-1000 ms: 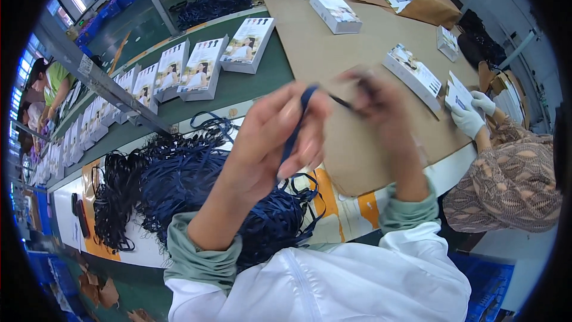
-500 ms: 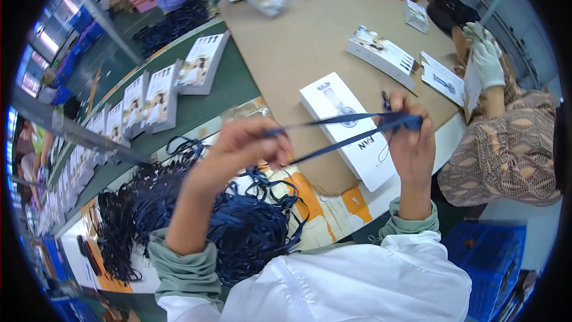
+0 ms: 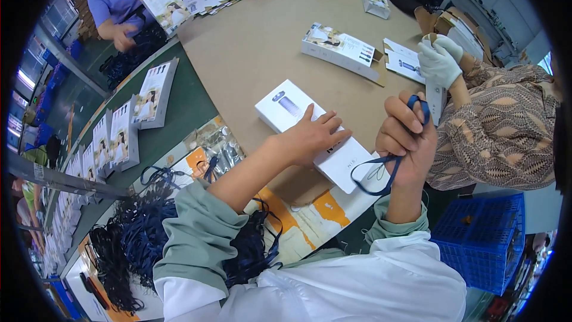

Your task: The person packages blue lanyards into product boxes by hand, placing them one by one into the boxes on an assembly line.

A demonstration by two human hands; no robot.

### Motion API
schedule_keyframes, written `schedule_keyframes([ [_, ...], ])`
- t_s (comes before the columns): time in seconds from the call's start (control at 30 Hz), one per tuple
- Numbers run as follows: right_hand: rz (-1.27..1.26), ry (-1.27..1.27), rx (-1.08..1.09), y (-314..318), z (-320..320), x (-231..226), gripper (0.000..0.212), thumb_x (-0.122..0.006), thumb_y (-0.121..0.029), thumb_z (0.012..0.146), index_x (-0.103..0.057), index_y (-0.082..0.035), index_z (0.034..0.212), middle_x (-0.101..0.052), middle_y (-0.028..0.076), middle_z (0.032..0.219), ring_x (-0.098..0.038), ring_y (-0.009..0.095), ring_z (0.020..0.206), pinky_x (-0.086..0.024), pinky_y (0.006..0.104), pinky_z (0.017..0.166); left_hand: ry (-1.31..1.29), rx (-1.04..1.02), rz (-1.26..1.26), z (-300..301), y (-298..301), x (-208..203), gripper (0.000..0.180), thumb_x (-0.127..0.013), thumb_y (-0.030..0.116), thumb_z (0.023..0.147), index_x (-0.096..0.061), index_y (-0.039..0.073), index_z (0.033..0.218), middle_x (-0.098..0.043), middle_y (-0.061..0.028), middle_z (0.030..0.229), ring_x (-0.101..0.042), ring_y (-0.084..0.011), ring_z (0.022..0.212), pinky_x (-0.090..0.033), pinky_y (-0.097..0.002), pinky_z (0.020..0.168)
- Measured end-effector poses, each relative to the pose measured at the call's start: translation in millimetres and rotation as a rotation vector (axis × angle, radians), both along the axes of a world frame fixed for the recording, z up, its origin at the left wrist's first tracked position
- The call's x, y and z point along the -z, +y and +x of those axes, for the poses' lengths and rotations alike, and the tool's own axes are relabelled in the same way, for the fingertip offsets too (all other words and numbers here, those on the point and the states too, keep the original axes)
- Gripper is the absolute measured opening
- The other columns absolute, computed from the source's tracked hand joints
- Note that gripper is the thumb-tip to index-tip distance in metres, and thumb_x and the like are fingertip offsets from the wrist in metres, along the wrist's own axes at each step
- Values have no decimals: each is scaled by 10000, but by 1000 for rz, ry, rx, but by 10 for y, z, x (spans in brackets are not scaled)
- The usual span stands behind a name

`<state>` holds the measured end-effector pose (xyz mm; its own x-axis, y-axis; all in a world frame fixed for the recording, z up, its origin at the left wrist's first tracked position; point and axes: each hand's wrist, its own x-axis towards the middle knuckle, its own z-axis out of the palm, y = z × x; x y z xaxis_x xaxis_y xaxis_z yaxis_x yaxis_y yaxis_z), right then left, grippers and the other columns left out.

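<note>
My left hand (image 3: pixel 311 136) lies across the top of a white carton (image 3: pixel 351 166) with a fan pictured on it, its fingers spread over the lid. The carton rests slantwise on the brown table sheet. To its right, my right hand (image 3: pixel 407 137) is closed around a navy lanyard (image 3: pixel 393 170), raised off the table. Part of the lanyard loops above the fingers, and the rest hangs in a curve beside the carton's near end. A thin cord loop (image 3: pixel 376 171) shows at that end; whether it joins the lanyard I cannot tell.
Heaped navy and black lanyards (image 3: pixel 143 226) lie left of my arms. Picture-printed cartons (image 3: pixel 156 94) line the green conveyor (image 3: pixel 189 96). A gloved co-worker (image 3: pixel 441 65) handles packaging on the right; another person (image 3: pixel 122 3) holds a carton at far left. A blue crate (image 3: pixel 476 238) stands at right.
My left hand has let go of the lanyard and moved onto the carton. My right hand now grips the lanyard in a fist. The far person's carton has moved left, and the view has shifted.
</note>
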<state>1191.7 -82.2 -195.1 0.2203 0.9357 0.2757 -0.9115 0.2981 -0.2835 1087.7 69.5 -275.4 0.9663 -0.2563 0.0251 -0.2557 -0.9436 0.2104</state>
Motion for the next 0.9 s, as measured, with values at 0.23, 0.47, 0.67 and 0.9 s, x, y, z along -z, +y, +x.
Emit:
schedule_keyframes([
  [0.23,317,-219,243,211,-34,-677,274,-343,-251,968,-419,-83,766,-418,2,706,-316,59,454,-295,205,461,-156,-107,-653,-240,360,-421,947,-797,325,517,-361,51,1311,-454,-163,1234,-436,-307,1151,-335,-371,961],
  [0.47,307,-699,578,865,-443,-632,269,-396,-265,957,-485,-73,791,-478,23,736,-398,61,502,-321,207,457,135,-367,-1663,-1004,386,-351,839,-787,438,558,-444,18,1198,-532,-104,1110,-514,-175,995,-417,-325,863],
  [0.67,273,-2145,422,798,-720,-388,234,-537,-247,868,-584,-17,863,-588,116,904,-567,306,807,-465,341,692,-77,-507,-2021,-1461,185,-131,864,-802,485,535,-463,17,1177,-546,-81,1083,-526,-177,985,-428,-302,833],
  [0.9,-158,-1774,519,624,-758,-13,577,-707,-345,726,-513,-25,1166,-550,133,1130,-522,249,1068,-395,349,901,-282,-485,-2038,-1868,399,198,881,-783,578,532,-449,56,1159,-559,-75,1062,-548,-193,1009,-466,-327,833],
])
